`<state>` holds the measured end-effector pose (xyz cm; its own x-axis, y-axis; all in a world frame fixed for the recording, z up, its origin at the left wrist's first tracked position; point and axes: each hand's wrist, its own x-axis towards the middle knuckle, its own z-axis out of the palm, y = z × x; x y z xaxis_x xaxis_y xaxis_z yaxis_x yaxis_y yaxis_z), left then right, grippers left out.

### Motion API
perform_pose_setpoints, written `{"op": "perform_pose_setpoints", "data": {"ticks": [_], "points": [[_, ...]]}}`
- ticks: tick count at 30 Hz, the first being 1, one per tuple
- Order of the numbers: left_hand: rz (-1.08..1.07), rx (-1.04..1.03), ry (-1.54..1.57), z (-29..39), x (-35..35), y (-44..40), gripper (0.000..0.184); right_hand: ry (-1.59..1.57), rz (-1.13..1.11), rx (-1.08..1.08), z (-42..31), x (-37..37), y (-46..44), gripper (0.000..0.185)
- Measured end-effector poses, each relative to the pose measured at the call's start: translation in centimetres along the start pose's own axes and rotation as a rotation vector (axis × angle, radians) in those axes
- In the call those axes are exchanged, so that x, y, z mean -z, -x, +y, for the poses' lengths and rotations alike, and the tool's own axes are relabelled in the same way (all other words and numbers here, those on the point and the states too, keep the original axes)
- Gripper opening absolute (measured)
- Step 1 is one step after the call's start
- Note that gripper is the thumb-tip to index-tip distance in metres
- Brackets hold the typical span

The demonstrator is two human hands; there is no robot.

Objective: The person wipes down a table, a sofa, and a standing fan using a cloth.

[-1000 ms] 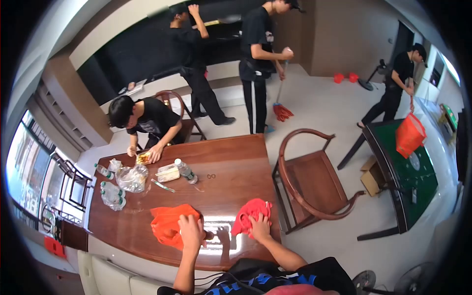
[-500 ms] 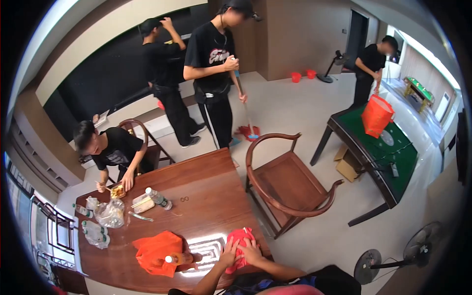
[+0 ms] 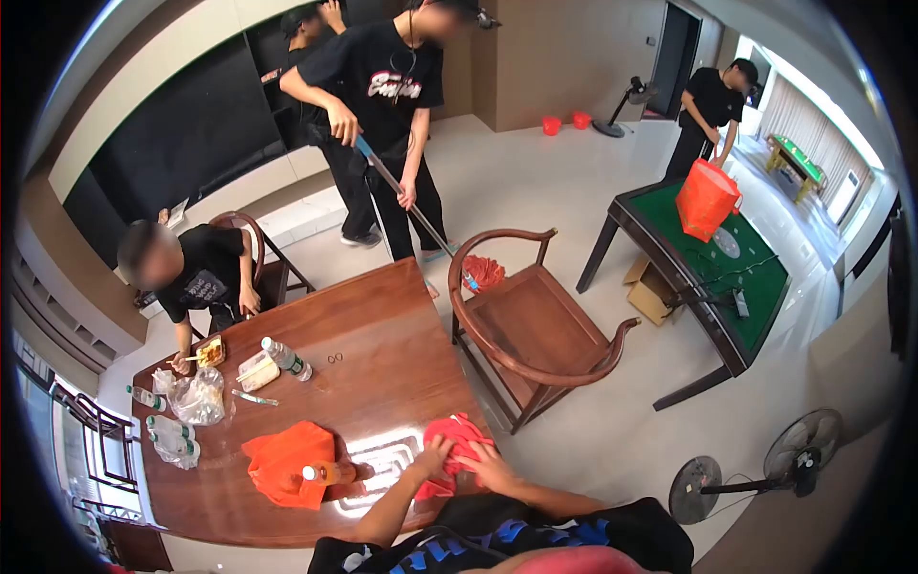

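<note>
A pinkish-red cloth (image 3: 457,429) lies bunched on the wooden table (image 3: 373,316), at its near right edge. My left hand (image 3: 436,459) grips the left side of the cloth with bent fingers. My right hand (image 3: 491,473) is on the right side, its fingers curled into the folds. Left of my hands stands a bottle of amber drink (image 3: 330,474) with a white cap, beside a crumpled orange bag or cloth (image 3: 285,461). Light reflects off the tabletop between the bottle and the cloth.
A wooden armchair (image 3: 535,316) stands by the table's right side. A person mops with a red mop (image 3: 485,275) behind it; another sits eating at the far left. Water bottles (image 3: 287,357) and a plastic bag (image 3: 198,397) are on the table. A floor fan (image 3: 803,450) is at right.
My fingers have gone from lying flatter to curling into the cloth, which is more bunched. The standing person has moved the mop closer to the armchair. The whole view has shifted slightly.
</note>
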<state>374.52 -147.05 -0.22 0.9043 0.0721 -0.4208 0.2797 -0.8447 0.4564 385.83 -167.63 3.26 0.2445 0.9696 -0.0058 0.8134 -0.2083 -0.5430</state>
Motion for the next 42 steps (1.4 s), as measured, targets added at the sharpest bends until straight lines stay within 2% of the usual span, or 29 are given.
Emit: {"op": "perform_pose_setpoints", "data": {"ticks": [1, 2, 6, 8, 9, 10, 11, 12, 13, 14, 15, 16, 17, 19, 22, 25, 27, 28, 31, 32, 33, 34, 36, 37, 38, 39, 40, 41, 42], "points": [[-0.015, -0.031, 0.032, 2.1, -1.2, 0.8, 0.119, -0.033, -0.037, 0.034, 1.1, 0.6, 2.9, 0.064], [0.023, -0.095, 0.138, 4.5, -1.2, 2.2, 0.11, -0.141, -0.062, 0.022, 2.0, 0.8, 4.9, 0.06], [0.28, -0.181, 0.122, 4.6, -5.7, 2.6, 0.099, -0.142, -0.071, 0.029, 2.3, 1.9, 4.9, 0.062], [0.233, -0.133, 0.058, 2.7, -4.0, 1.7, 0.1, -0.039, -0.077, 0.053, 3.4, 0.3, 2.0, 0.064], [0.275, -0.116, -0.141, 1.2, -3.0, 0.8, 0.093, 0.012, -0.041, 0.05, 4.1, -0.8, 0.0, 0.065], [0.452, -0.044, -0.204, -0.6, -3.0, -0.3, 0.077, 0.01, 0.003, 0.062, 3.8, -1.0, -2.9, 0.065], [0.398, 0.092, -0.405, -1.9, -1.5, -1.3, 0.065, 0.007, 0.049, 0.053, 3.1, -0.7, -5.9, 0.064], [0.37, 0.237, -0.321, -3.0, 0.6, -2.6, 0.06, -0.018, 0.023, 0.013, 2.9, -0.9, -9.2, 0.065], [0.507, 0.302, -0.336, -3.6, 2.7, -2.4, 0.057, -0.042, 0.001, -0.033, 2.5, -0.9, -12.5, 0.067], [0.502, 0.458, -0.381, -2.8, 6.0, -1.9, 0.057, -0.02, -0.022, -0.077, 1.6, -0.5, -14.9, 0.068], [0.684, 0.573, -0.397, -3.9, 6.8, -2.5, 0.058, -0.001, -0.045, -0.121, 0.8, -0.4, -16.9, 0.069], [0.722, 0.65, -0.366, -4.4, 8.3, -2.1, 0.055, -0.027, -0.044, -0.152, -0.3, 0.1, -18.2, 0.071], [0.737, 0.673, -0.306, -4.2, 10.0, -1.1, 0.047, -0.055, -0.045, -0.187, -1.2, 0.7, -18.4, 0.072], [0.538, 0.747, -0.277, -6.2, 9.7, -0.4, 0.029, -0.123, 0.038, -0.158, -2.2, 1.7, -16.6, 0.075], [0.65, 0.655, -0.169, -5.3, 5.3, 4.3, 0.02, -0.197, 0.135, -0.005, -0.3, 1.2, -11.8, 0.074], [0.631, 0.659, -0.028, -2.1, 0.1, 6.2, 0.03, -0.242, 0.144, 0.071, 2.1, 0.3, -3.6, 0.067], [0.758, 0.682, -0.081, 0.5, 0.6, 5.2, 0.053, -0.237, 0.042, 0.096, 2.7, 0.3, 0.4, 0.063], [0.725, 0.617, -0.066, 2.6, 2.1, 5.3, 0.08, -0.232, -0.005, 0.094, 2.8, 0.3, 2.2, 0.061], [0.449, 0.357, -0.185, 5.5, 4.8, 4.3, 0.097, -0.251, -0.102, 0.168, 1.4, 2.0, 5.8, 0.06], [0.318, 0.314, -0.086, 3.9, 1.2, 2.8, 0.096, -0.226, -0.12, 0.152, 1.6, 1.3, 6.4, 0.059], [0.32, 0.329, -0.059, 3.2, -2.0, 2.1, 0.091, -0.236, -0.087, 0.108, 1.8, 0.5, 7.0, 0.06], [0.429, 0.29, -0.091, 4.0, -2.7, 2.7, 0.085, -0.188, -0.067, 0.063, 1.8, 0.0, 7.6, 0.058], [0.363, 0.255, -0.048, 4.7, -2.7, 4.3, 0.077, -0.092, -0.008, -0.052, 2.0, 0.1, 9.2, 0.055], [0.189, 0.311, -0.042, 5.4, -2.1, 4.6, 0.074, -0.046, 0.029, -0.111, 1.6, 0.0, 9.8, 0.053], [0.1, 0.252, -0.099, 5.1, -2.7, 4.8, 0.072, -0.007, 0.057, -0.167, 0.8, 0.2, 10.0, 0.051], [0.104, 0.03, -0.159, 1.6, -6.2, 4.3, 0.066, 0.102, 0.047, -0.218, -0.4, 1.0, 9.9, 0.05], [-0.015, 0.153, 0.155, 2.2, -4.5, 4.5, 0.06, 0.205, 0.026, -0.265, -1.9, 2.1, 9.5, 0.049], [0.198, 0.193, 0.412, 3.3, -3.8, 5.5, 0.054, 0.3, -0.012, -0.311, -2.8, 2.2, 9.0, 0.048], [0.276, 0.225, 0.411, 2.4, -4.5, 5.7, 0.053, 0.288, -0.001, -0.263, -2.4, 0.8, 8.0, 0.049]]}}
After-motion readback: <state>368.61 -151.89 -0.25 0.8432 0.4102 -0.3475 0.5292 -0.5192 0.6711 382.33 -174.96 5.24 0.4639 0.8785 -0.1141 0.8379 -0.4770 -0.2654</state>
